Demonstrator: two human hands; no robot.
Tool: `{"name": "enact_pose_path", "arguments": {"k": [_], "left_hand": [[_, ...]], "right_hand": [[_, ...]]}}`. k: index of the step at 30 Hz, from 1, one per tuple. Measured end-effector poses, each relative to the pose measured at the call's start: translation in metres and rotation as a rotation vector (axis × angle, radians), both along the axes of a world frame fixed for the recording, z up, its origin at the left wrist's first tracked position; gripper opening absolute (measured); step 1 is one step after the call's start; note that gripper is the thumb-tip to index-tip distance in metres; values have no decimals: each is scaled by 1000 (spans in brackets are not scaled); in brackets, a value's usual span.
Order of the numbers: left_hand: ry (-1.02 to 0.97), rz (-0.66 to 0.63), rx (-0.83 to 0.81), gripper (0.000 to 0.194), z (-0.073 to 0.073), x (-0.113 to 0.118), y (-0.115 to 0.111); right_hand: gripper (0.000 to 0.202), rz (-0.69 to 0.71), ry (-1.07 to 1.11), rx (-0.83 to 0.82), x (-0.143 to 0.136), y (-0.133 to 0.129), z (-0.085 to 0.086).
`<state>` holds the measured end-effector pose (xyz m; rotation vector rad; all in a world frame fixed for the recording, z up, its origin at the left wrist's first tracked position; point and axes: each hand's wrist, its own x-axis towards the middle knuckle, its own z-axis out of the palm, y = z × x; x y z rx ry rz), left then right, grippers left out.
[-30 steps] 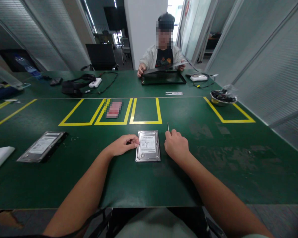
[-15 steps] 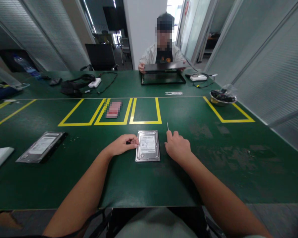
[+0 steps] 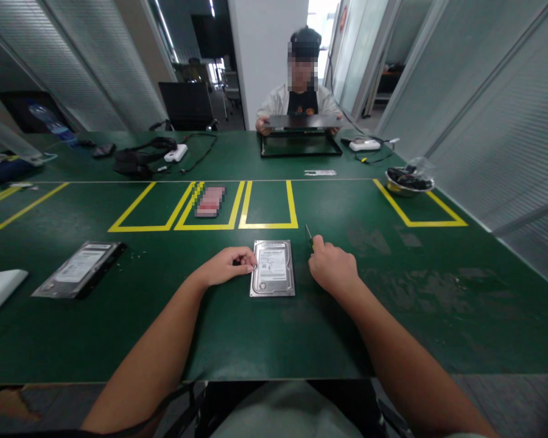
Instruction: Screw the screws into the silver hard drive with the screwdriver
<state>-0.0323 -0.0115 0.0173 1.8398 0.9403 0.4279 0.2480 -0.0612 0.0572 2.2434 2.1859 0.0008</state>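
A silver hard drive [image 3: 273, 269] with a white label lies flat on the green table in front of me. My left hand [image 3: 232, 265] rests at its left edge, fingers curled and fingertips against the side of the drive. To the right of the drive, my right hand [image 3: 332, 265] is closed round a screwdriver [image 3: 309, 236]. The thin metal shaft points up and away from me, and a bit of yellow shows on the handle; the palm hides the rest. A second hard drive [image 3: 81, 267], in a clear bag, lies at the left.
Yellow tape boxes [image 3: 268, 225] mark the table beyond my hands. A pixelated red object [image 3: 210, 201] lies in one. A metal bowl of dark items [image 3: 408, 180] stands at right. Across the table a person [image 3: 300, 100] holds a dark panel [image 3: 304, 121]. A white object [image 3: 2, 289] lies far left.
My right hand has shifted slightly to the right, away from the drive, and the screwdriver now tilts to the left. The left hand and the drive have stayed in place.
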Motion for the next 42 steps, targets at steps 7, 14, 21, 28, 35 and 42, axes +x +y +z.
{"name": "enact_pose_path", "arguments": {"k": [7,14,21,28,35,42], "left_hand": [[-11,-2,-6,23,-2,-1,1],[-23,25,-30,23,0,-1,-1],[-36,14,-33,23,-1,-1,0],[-33,28,-28,26,0,0,-1],[-15,22,-1,28,0,0,0],[-31,20,-9,23,2,1,-1]], "right_hand": [[20,0,210,333,21,7,13],[21,123,956,720,31,13,27],[23,315,1309,568,-2,14,50],[25,497,1222,528,-38,21,57],[22,599,1035,514,-58,29,43],[22,630,1037,512,-65,36,25]]}}
